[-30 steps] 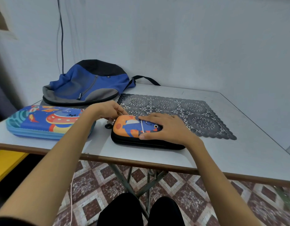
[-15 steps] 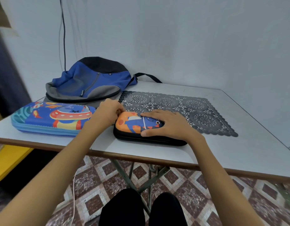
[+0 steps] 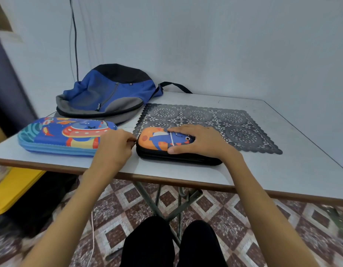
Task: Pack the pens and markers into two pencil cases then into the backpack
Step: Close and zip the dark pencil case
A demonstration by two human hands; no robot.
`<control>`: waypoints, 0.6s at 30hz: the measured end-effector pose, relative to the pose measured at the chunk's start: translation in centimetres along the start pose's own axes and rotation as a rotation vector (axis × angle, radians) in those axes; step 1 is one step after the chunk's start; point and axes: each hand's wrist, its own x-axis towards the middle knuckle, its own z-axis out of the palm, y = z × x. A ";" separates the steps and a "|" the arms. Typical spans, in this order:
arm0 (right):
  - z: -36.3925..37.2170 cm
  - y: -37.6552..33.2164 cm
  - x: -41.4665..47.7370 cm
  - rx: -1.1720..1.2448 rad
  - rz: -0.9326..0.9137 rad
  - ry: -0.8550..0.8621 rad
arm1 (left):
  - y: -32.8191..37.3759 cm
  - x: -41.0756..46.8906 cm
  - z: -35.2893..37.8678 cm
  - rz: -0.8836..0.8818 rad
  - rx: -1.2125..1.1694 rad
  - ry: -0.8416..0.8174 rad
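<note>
Seated person's right hand [image 3: 203, 142] lies flat, fingers straight, pressing orange pencil case [image 3: 153, 141]; left hand [image 3: 114, 149] pinches its zipper pull [image 3: 135, 141]. Closed blue pencil case [image 3: 60, 134] beside, backpack [image 3: 109, 93] behind.

Illegible white lettering on small tag [image 3: 98, 107] of backpack [image 3: 109, 93]

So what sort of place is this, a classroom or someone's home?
Probably a plain room in a home, though I can't be sure: a small table on crossed metal legs pushed against a bare painted wall, patterned floor tiles below, and a lace-style placemat on top.
</note>
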 end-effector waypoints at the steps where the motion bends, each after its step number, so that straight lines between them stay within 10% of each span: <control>1: 0.1 0.0 0.0 -0.002 -0.001 -0.002 | 0.1 -0.7 -0.3 -0.021 -0.018 0.020; 18: 0.0 -0.1 0.0 -0.008 -0.029 0.009 | 2.6 -6.1 -2.5 -0.350 -0.566 -0.039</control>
